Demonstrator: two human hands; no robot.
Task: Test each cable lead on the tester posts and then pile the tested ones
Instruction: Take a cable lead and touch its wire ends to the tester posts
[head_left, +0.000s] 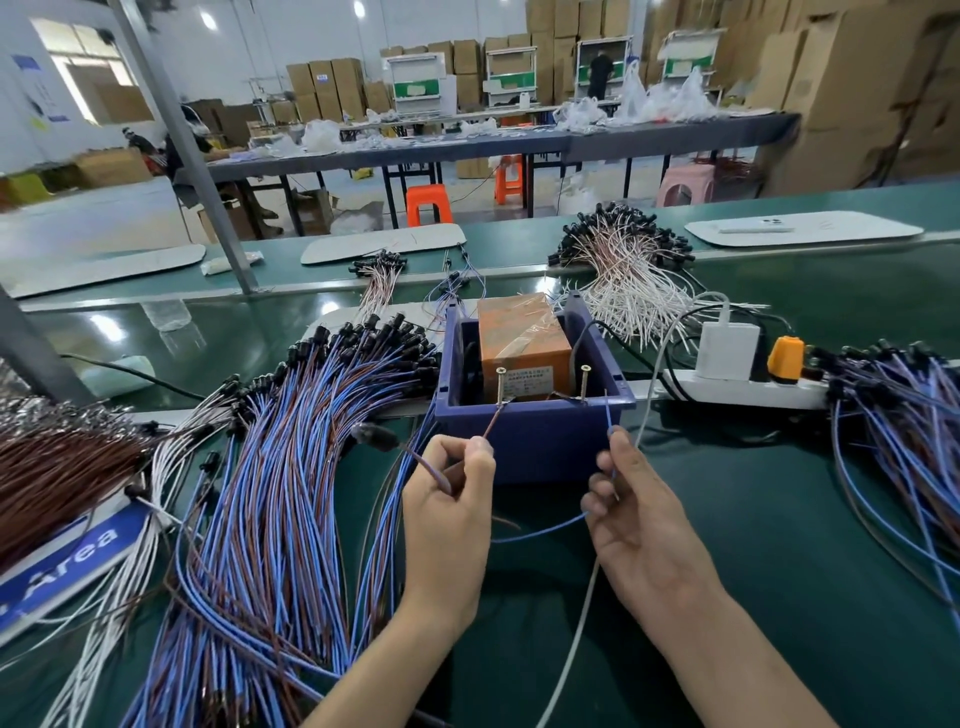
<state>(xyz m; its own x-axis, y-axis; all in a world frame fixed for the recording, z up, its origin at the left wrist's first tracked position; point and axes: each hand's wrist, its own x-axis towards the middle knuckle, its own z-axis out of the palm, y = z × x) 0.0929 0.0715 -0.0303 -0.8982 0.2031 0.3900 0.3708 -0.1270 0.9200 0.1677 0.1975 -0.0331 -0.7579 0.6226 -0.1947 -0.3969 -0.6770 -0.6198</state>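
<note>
A thin brown wire lead (491, 423) is pinched in the fingers (475, 457) of the left hand (447, 499), a thin blue wire lead (609, 415) in the right hand (639, 519) — light, floppy, best held near the tips.

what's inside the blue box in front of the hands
The blue box holds an orange tape-wrapped block, with two upright screws at its front rim. Its front wall hides the floor and the block's base.
</note>
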